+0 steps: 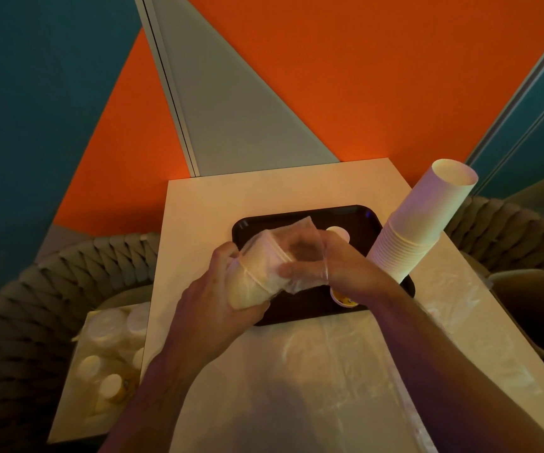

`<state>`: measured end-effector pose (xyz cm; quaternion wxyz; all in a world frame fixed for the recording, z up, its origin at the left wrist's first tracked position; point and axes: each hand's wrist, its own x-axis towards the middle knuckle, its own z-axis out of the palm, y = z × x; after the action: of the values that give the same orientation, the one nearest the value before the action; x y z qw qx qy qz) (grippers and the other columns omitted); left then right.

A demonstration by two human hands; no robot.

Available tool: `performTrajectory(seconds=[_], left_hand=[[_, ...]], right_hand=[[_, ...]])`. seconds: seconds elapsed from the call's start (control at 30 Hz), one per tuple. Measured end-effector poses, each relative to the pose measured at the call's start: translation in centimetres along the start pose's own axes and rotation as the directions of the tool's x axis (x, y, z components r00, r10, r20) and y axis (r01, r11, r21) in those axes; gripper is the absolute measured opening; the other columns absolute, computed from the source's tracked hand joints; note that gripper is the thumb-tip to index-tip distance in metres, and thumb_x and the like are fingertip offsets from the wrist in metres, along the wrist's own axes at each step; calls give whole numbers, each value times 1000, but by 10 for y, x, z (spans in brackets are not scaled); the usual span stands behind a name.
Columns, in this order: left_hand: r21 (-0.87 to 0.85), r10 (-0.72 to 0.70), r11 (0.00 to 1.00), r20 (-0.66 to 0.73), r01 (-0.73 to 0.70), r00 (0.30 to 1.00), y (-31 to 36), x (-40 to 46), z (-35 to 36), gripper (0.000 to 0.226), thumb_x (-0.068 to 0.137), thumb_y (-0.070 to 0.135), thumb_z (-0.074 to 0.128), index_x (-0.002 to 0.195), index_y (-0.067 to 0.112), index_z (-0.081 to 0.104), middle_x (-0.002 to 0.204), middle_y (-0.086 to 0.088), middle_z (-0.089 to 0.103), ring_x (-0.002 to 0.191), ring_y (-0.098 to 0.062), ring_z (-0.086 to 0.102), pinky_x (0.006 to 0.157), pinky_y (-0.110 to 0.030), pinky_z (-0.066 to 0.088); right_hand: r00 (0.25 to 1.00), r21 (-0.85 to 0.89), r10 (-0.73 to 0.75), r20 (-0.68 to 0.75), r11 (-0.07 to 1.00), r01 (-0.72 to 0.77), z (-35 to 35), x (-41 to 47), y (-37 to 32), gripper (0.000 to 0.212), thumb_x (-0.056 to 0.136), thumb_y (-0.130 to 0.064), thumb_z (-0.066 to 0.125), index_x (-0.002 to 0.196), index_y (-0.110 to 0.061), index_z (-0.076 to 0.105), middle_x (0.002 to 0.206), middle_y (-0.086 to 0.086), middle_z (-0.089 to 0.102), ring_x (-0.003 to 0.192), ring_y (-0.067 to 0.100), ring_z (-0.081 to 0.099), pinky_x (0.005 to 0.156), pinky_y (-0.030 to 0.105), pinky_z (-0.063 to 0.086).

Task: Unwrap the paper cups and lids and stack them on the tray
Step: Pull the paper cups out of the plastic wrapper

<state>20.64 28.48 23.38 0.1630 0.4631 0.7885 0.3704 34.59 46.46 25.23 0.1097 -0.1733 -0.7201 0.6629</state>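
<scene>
Gripped around its lower end by the left hand [221, 289], a clear-plastic-wrapped sleeve of pale lids or cups [261, 266] hangs over the black rectangular tray [300, 215]. Fingers of the right hand [326, 263] curl into the crinkled wrap at its upper end. Just right, a tall leaning stack of white paper cups [417, 223] stands on the tray, all on a white table [231, 191].

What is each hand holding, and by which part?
The left hand grips the wrapped stack of lids round its lower end. The right hand pinches the loose plastic wrap at the stack's upper end.
</scene>
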Motion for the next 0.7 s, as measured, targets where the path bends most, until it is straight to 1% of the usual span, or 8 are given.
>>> performTrajectory(seconds=[0.13, 0.27, 0.37, 0.47, 0.53, 0.6, 0.67, 0.7], left_hand=[[17, -19, 1000, -1, 19, 1000, 0, 0, 1, 92, 68, 43, 90, 117, 60, 14, 108, 25, 47, 88, -5, 59, 65, -17, 50], [52, -23, 998, 11, 23, 1000, 0, 0, 3, 94, 69, 39, 91, 126, 53, 17, 105, 27, 46, 85, -3, 56, 63, -15, 47], [62, -62, 996, -7, 62, 998, -4, 1, 1, 93, 68, 41, 91, 134, 45, 25, 101, 28, 45, 85, -4, 55, 62, -12, 42], [63, -85, 994, -32, 87, 996, -5, 3, -3, 88, 69, 46, 89, 137, 41, 34, 106, 25, 51, 91, -5, 57, 65, -14, 43], [70, -85, 994, -28, 87, 996, -3, 3, -3, 88, 69, 48, 88, 138, 41, 35, 110, 23, 54, 94, -4, 57, 69, -19, 46], [79, -84, 993, -24, 86, 996, -1, 3, -2, 90, 68, 48, 89, 139, 41, 35, 111, 23, 54, 96, -5, 57, 71, -22, 47], [83, -89, 992, -30, 91, 996, 0, 3, -1, 90, 68, 47, 89, 139, 40, 35, 112, 22, 54, 97, -6, 57, 73, -24, 48], [81, -91, 992, -35, 93, 995, 0, 3, -2, 90, 68, 48, 89, 139, 41, 35, 113, 22, 54, 98, -6, 57, 75, -26, 49]], right_hand=[[999, 8, 43, -20, 999, -42, 2, -1, -2, 54, 80, -12, 83, 127, -24, 60, 120, -10, 67, 115, 5, 63, 89, 27, 58], [999, -40, 36, 8, 999, -36, 2, -3, -4, 61, 81, -12, 83, 133, -31, 57, 128, -14, 61, 122, 5, 58, 98, 33, 56], [999, -63, -18, 32, 998, 20, -6, -6, -11, 59, 83, -5, 80, 133, -27, 59, 130, -8, 61, 125, 12, 57, 99, 41, 56], [995, -72, -56, 84, 995, 63, -12, -9, -12, 60, 83, -2, 80, 135, -19, 56, 134, -2, 59, 128, 19, 55, 98, 45, 56], [996, -32, -18, 82, 999, 21, -10, -9, -11, 57, 85, -9, 78, 134, -23, 55, 131, -11, 59, 124, 11, 57, 97, 40, 57], [998, -10, 29, 60, 1000, -28, -6, -9, -11, 44, 91, -27, 70, 132, -27, 53, 121, -18, 60, 116, 4, 58, 94, 33, 57], [999, -10, 43, 33, 999, -43, -7, -9, -10, 34, 98, -37, 62, 130, -28, 54, 121, -15, 59, 117, 8, 57, 93, 33, 54], [999, -13, 46, 22, 999, -46, -9, -9, -9, 32, 99, -34, 61, 129, -27, 55, 123, -13, 59, 118, 11, 57, 93, 35, 54]])
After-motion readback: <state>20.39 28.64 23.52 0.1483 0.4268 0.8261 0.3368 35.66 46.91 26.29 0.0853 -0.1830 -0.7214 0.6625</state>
